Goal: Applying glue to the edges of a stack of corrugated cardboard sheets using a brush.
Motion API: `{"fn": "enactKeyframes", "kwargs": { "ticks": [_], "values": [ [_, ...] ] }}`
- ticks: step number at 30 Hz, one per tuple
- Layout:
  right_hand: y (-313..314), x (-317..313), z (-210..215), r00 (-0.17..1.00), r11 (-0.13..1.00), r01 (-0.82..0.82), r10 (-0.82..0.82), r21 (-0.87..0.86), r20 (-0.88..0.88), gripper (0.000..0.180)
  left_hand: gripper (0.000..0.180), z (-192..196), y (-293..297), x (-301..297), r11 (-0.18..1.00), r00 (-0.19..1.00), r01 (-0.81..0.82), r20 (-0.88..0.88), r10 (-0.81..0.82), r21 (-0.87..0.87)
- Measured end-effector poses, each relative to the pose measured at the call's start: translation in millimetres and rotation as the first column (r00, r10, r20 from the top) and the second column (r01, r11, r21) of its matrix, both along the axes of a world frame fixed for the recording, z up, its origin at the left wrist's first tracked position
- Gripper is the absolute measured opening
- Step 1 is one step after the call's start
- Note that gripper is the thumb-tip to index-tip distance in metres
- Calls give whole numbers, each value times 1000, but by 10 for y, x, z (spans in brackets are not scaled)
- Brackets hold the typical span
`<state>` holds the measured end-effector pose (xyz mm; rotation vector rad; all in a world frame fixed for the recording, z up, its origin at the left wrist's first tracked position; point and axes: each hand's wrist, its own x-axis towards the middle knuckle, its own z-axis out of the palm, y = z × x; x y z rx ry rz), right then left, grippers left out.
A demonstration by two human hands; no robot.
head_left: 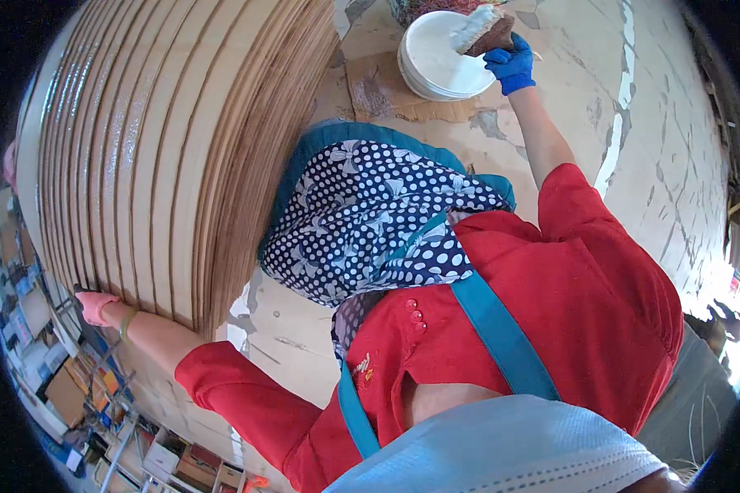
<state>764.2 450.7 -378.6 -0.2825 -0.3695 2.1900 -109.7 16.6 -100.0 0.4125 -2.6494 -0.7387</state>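
Note:
My right hand (511, 66), in a blue glove, is closed round the handle of a wide brush (492, 39) whose bristles are thick with white paste. The brush is over the rim of a white bucket (406, 74) with white liquid inside. At the left, my left hand (99, 307), in a pink glove, has its fingers bent at the near edge of a large stack of thin wooden boards (181, 148). The boards overlap in steps, each showing a strip of its face. Wet, shiny streaks cover the strips towards the left.
The bucket stands on a brown cardboard piece (370, 90) on a scuffed, pale floor (658, 123). A reddish tangled bundle (436, 8) lies behind it. Shelving with boxes (181, 460) and clutter fills the lower left. At the far left edge, a pink patch (10, 164) is unclear.

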Motion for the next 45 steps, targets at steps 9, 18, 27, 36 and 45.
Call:
{"fn": "enactKeyframes", "kwargs": {
  "ticks": [9, 18, 27, 36, 45],
  "values": [
    [-472, -683, 588, 542, 860, 341, -510, 380, 668, 15, 64, -5, 80, 368, 987, 996, 70, -44, -77, -142],
    [-608, -543, 51, 87, 54, -857, -965, 512, 248, 31, 56, 236, 36, 661, 997, 996, 70, -56, -68, 25],
    [-458, -375, 397, 148, 7, -813, -965, 583, 218, 35, 80, 188, 317, 970, 992, 993, 115, -3, -115, 47],
    [-892, -1817, 2383, 332, -390, -542, -913, 744, -237, 32, 80, 260, 377, 1138, 992, 995, 47, -90, -36, 119],
    [-1987, -3904, 3517, 879, -130, -147, -472, 980, 69, 17, 57, 104, 219, 750, 980, 987, 47, -157, -16, 195]
  ]
}}
